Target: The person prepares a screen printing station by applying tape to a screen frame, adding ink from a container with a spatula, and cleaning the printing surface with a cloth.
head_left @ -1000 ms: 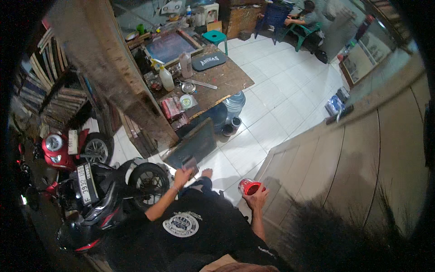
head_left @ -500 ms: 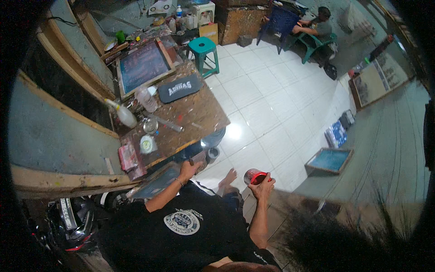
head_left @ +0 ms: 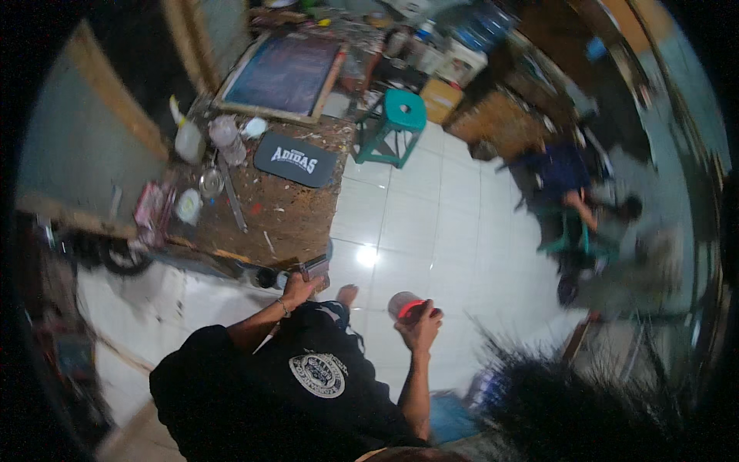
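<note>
My left hand (head_left: 299, 291) is closed around a small flat brown squeegee (head_left: 315, 269) with a dark edge, just past the near right corner of the worktable (head_left: 289, 219). My right hand (head_left: 419, 329) grips a clear round jar (head_left: 402, 305) by its red rim. The jar is tilted over the tiled floor, and red shows at its mouth. On the table, nearest the left hand, lie a grey printed panel (head_left: 296, 159) with rounded corners and a long thin strip (head_left: 232, 196). Two dark cups (head_left: 271, 278) appear below the table edge beside my left wrist.
A framed printing screen (head_left: 282, 75) rests at the table's far end. A spray bottle (head_left: 188, 140), a plastic cup (head_left: 226, 135) and a glass dish (head_left: 211, 183) stand along its left side. A green stool (head_left: 400, 115) is beside the table. Another person (head_left: 608, 215) sits far right.
The view has turned, and I have shifted so the table's near edge lies ahead of my left hand. Both hands keep hold of the squeegee and the jar.
</note>
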Motion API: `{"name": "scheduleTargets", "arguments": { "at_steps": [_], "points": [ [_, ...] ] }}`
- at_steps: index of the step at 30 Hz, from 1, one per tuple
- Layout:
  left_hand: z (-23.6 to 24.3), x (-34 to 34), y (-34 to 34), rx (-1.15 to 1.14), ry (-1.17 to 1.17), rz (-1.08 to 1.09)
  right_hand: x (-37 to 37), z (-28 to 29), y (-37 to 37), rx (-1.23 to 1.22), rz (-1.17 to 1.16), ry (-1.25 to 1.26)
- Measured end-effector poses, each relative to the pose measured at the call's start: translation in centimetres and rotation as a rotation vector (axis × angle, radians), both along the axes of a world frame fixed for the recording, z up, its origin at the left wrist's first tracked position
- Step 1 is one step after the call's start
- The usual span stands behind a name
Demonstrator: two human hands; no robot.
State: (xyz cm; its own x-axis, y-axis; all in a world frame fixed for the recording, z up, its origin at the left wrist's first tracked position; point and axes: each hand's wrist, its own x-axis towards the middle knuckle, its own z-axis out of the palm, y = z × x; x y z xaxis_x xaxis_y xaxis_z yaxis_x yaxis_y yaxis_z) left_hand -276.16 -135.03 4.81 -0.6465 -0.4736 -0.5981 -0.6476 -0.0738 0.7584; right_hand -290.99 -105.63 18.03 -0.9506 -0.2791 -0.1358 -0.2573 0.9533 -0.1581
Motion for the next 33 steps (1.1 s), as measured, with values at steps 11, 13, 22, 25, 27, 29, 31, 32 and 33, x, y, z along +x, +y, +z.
{"name": "scheduleTargets", "arguments": {
  "at_steps": [11, 13, 22, 25, 27, 29, 31, 32, 33],
  "points": [
    [0.3, -7.6, 8.7, -0.237, 0.008, 0.876, -22.8, 0.4, -20.9, -0.019, 1.17, -0.076],
    [3.8, -8.7, 11.4, -0.07, -0.037, 1.223, -24.0, -1.4, -26.3, -0.05, 1.369, -0.032],
    [1.3, -15.8, 26.1, 0.059, -0.089, 1.982, -14.3, -2.0, -49.2, -0.071, 1.896, -0.209],
    [-0.2, -18.2, 27.2, 0.023, -0.101, 2.231, -10.0, -4.3, -53.4, -0.082, 1.927, -0.205],
    [0.7, -19.1, 26.3, 0.124, -0.219, 2.062, -8.3, -6.3, -56.0, -0.089, 1.963, -0.179],
    [1.2, -20.4, 25.0, 0.162, -0.254, 2.058, -7.2, -7.8, -57.5, -0.105, 1.995, -0.15],
    [1.7, -20.9, 23.2, 0.161, -0.259, 2.11, -6.7, -8.8, -58.9, -0.117, 2.027, -0.134],
    [2.0, -21.4, 22.5, 0.097, -0.175, 2.18, -5.9, -8.9, -58.9, -0.123, 2.066, -0.115],
    [1.8, -21.7, 22.2, 0.069, -0.132, 2.22, -5.3, -9.0, -59.0, -0.111, 2.083, -0.116]
  ]
}}
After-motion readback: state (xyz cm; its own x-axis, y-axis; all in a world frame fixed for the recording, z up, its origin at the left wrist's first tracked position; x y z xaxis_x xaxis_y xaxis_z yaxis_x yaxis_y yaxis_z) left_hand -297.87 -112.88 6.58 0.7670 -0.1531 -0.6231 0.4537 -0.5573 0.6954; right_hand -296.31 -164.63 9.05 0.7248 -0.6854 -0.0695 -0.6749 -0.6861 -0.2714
